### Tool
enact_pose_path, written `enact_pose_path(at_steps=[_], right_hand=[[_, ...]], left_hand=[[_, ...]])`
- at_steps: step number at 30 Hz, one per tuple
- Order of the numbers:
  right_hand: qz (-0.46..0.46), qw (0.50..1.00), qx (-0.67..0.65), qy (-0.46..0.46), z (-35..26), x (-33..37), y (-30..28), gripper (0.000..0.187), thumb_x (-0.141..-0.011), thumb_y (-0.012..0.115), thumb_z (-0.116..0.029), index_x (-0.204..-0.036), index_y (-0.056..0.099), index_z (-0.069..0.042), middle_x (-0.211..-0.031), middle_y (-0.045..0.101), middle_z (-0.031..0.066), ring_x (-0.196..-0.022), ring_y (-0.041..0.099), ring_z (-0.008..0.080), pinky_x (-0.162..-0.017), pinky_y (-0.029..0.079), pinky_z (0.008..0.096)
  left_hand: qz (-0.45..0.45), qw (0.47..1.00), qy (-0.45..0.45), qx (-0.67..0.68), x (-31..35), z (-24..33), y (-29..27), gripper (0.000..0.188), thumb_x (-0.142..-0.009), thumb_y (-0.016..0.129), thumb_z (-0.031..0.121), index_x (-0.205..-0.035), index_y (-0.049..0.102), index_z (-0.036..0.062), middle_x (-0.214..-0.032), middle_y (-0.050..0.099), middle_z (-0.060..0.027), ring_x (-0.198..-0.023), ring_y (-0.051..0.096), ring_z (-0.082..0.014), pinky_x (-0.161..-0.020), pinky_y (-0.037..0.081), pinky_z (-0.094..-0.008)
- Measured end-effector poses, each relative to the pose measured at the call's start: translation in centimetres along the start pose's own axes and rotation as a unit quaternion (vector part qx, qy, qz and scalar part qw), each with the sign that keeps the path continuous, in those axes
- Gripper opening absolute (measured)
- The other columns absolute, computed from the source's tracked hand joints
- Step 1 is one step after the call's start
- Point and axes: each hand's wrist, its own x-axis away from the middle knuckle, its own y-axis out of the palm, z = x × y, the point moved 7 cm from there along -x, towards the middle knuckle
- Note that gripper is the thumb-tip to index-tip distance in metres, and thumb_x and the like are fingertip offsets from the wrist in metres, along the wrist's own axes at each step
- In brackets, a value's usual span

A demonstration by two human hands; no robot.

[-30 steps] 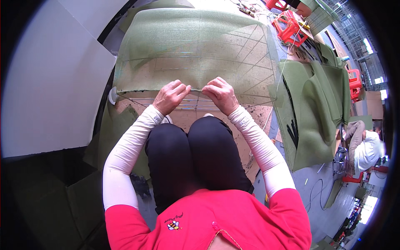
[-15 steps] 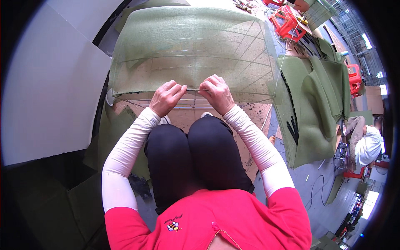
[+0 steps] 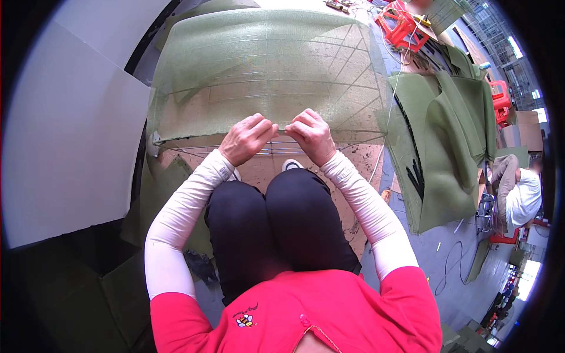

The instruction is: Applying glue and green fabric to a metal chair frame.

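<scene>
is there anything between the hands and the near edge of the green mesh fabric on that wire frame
Nothing visible. The left hand and right hand are both closed right on the near edge of the green mesh fabric, side by side, where it lies over the wire frame. The fingertips are curled out of sight.
</scene>
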Motion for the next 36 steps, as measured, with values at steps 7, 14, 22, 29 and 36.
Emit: enact_pose_path(at_steps=[7, 14, 22, 29, 36], right_hand=[[0.020, 1.000, 0.010, -0.003, 0.1, 0.3, -0.1, 0.013, -0.068, 0.072, -0.007, -0.072, 0.060, -0.006, -0.070, 0.055, 0.0047, -0.069, 0.056, 0.0222, -0.062, 0.048, 0.0339], [0.001, 1.000, 0.022, -0.021, 0.0, 0.7, -2.0, 0.024, -0.067, 0.074, -0.016, -0.087, 0.062, -0.009, -0.082, 0.059, 0.0051, -0.083, 0.059, 0.0232, -0.075, 0.049, 0.0349], [0.318, 0.860, 0.034, 0.396, 11.1, 13.9, -18.6, 0.042, -0.076, 0.078, -0.030, -0.105, 0.063, -0.004, -0.095, 0.065, 0.0049, -0.086, 0.060, 0.0166, -0.079, 0.048, 0.0302], [0.311, 0.742, -0.388, 0.448, 16.5, 18.7, -12.9, 0.017, -0.080, 0.076, -0.020, -0.089, 0.070, -0.006, -0.077, 0.065, -0.0036, -0.071, 0.058, 0.0048, -0.066, 0.046, 0.0196], [0.479, 0.626, -0.187, 0.586, 17.6, 41.1, -16.8, 0.016, -0.085, 0.067, -0.017, -0.086, 0.068, -0.002, -0.078, 0.069, 0.0034, -0.070, 0.063, 0.0126, -0.063, 0.048, 0.0266]], left_hand=[[-0.008, 0.999, 0.032, -0.021, -0.9, 0.9, -0.1, 0.025, -0.074, 0.069, 0.007, -0.095, 0.062, -0.0031, -0.077, 0.050, -0.0063, -0.069, 0.052, -0.0204, -0.061, 0.048, -0.0329], [-0.066, 0.997, 0.025, -0.038, -2.7, 1.5, 0.3, 0.015, -0.076, 0.063, 0.006, -0.089, 0.061, -0.0003, -0.076, 0.049, -0.0067, -0.073, 0.052, -0.0211, -0.064, 0.047, -0.0324], [-0.095, 0.993, 0.040, -0.056, -3.6, 2.0, 0.6, 0.014, -0.074, 0.065, 0.004, -0.086, 0.060, -0.0007, -0.074, 0.048, -0.0066, -0.073, 0.052, -0.0210, -0.062, 0.046, -0.0330], [-0.140, 0.985, 0.057, -0.079, -4.6, 2.5, 0.6, 0.014, -0.073, 0.064, 0.004, -0.085, 0.059, 0.0000, -0.074, 0.048, -0.0067, -0.074, 0.053, -0.0210, -0.062, 0.046, -0.0331], [-0.198, 0.973, 0.091, -0.082, -5.6, 2.9, 1.1, 0.011, -0.071, 0.061, 0.003, -0.078, 0.053, 0.0036, -0.071, 0.045, -0.0093, -0.070, 0.052, -0.0250, -0.060, 0.046, -0.0365]])
